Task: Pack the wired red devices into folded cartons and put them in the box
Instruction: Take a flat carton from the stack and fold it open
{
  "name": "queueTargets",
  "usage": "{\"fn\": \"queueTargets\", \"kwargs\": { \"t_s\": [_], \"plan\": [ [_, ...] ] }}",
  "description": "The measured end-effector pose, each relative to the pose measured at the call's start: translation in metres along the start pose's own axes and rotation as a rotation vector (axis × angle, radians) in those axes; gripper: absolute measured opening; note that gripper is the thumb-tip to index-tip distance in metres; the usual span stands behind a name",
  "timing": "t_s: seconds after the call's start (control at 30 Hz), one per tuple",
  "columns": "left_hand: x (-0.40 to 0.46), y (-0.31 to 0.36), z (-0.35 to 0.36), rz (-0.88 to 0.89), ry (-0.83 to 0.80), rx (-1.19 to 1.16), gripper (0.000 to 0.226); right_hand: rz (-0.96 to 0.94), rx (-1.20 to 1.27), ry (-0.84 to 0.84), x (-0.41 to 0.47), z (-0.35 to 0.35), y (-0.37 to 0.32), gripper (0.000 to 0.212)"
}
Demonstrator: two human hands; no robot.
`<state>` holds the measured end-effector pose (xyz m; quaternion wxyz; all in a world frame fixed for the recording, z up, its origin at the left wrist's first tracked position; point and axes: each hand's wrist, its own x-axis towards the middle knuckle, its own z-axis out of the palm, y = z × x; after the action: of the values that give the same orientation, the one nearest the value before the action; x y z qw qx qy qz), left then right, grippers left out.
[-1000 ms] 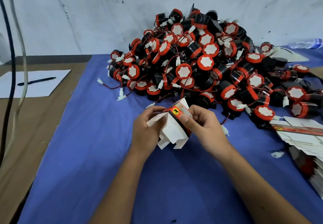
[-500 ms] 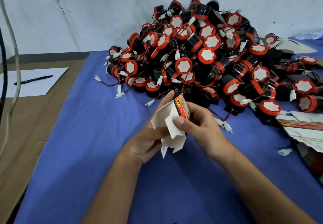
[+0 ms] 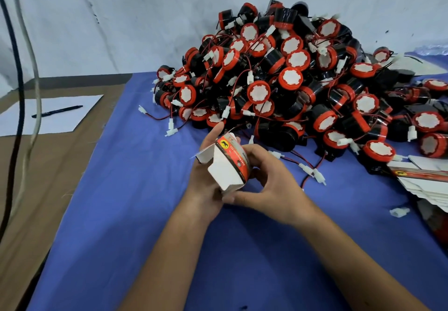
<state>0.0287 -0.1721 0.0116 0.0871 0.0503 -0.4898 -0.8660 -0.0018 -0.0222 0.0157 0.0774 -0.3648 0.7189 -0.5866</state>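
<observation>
Both hands (image 3: 271, 184) grip carton (image 3: 228, 172) near device pile (image 3: 303, 80).

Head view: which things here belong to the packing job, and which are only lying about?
Belong to the job:
- carton, held in both hands
- left hand
- right hand
- pile of red devices
- stack of flat cartons

Only lying about:
- pen
- white paper
- hanging cables
- loose white connector

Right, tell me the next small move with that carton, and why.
Probably fold in the loose white flaps to close that end. Both hands, left and right, grip the carton, its flaps stand open, and no device from the pile shows in it yet.
</observation>
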Motion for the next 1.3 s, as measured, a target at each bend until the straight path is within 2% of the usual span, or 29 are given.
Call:
{"fn": "queueTargets", "kwargs": {
  "t_s": [0.07, 0.2, 0.3, 0.37, 0.43, 0.5, 0.57, 0.7, 0.77, 0.87, 0.97, 1.07, 1.13, 1.2, 1.3],
  "plan": [
    [0.001, -0.003, 0.004, -0.025, 0.039, 0.034, 0.043, -0.001, 0.032, 0.072, -0.001, 0.001, 0.0, 0.06],
    [0.001, 0.001, 0.002, -0.027, 0.018, 0.092, 0.076, 0.002, 0.08, 0.119, -0.003, 0.001, 0.001, 0.058],
    [0.0, 0.007, -0.005, -0.057, -0.096, 0.109, 0.083, 0.047, 0.132, 0.167, -0.002, 0.002, 0.004, 0.05],
    [0.0, 0.01, -0.012, -0.095, -0.199, 0.062, 0.098, 0.071, 0.172, 0.185, -0.001, -0.001, 0.006, 0.047],
    [-0.002, 0.015, -0.016, -0.112, -0.317, -0.005, 0.103, 0.074, 0.151, 0.205, -0.001, -0.005, 0.009, 0.046],
    [-0.003, 0.019, -0.016, -0.115, -0.39, -0.119, 0.099, 0.084, 0.112, 0.215, 0.0, -0.009, 0.012, 0.048],
    [-0.002, 0.02, -0.011, -0.15, -0.361, -0.205, 0.083, 0.097, 0.096, 0.193, 0.0, -0.012, 0.015, 0.048],
    [-0.001, 0.01, 0.002, -0.002, -0.19, 0.152, 0.047, 0.096, 0.089, 0.193, 0.001, -0.014, 0.015, 0.048],
    [-0.002, 0.003, 0.006, 0.173, -0.118, 0.355, 0.038, 0.077, 0.07, 0.193, 0.001, -0.014, 0.014, 0.053],
    [-0.001, -0.005, 0.006, 0.467, 0.012, 0.584, 0.028, 0.039, 0.109, 0.154, -0.001, -0.009, 0.012, 0.076],
    [0.001, -0.008, 0.003, 0.543, 0.173, 0.657, 0.026, -0.034, 0.118, 0.031, -0.002, -0.002, 0.01, 0.098],
    [0.001, -0.006, 0.0, 0.547, 0.268, 0.69, 0.027, -0.015, 0.198, -0.012, -0.001, 0.0, 0.009, 0.093],
    [-0.001, -0.003, 0.002, 0.526, 0.187, 0.681, 0.028, -0.012, 0.134, 0.063, -0.001, -0.001, 0.011, 0.087],
    [-0.004, -0.003, 0.005, 0.493, 0.018, 0.636, 0.031, -0.049, 0.004, 0.17, -0.002, 0.0, 0.014, 0.082],
    [-0.006, -0.001, 0.011, 0.342, -0.109, 0.446, 0.037, -0.048, 0.056, 0.307, 0.001, -0.002, 0.016, 0.071]
  ]
}}
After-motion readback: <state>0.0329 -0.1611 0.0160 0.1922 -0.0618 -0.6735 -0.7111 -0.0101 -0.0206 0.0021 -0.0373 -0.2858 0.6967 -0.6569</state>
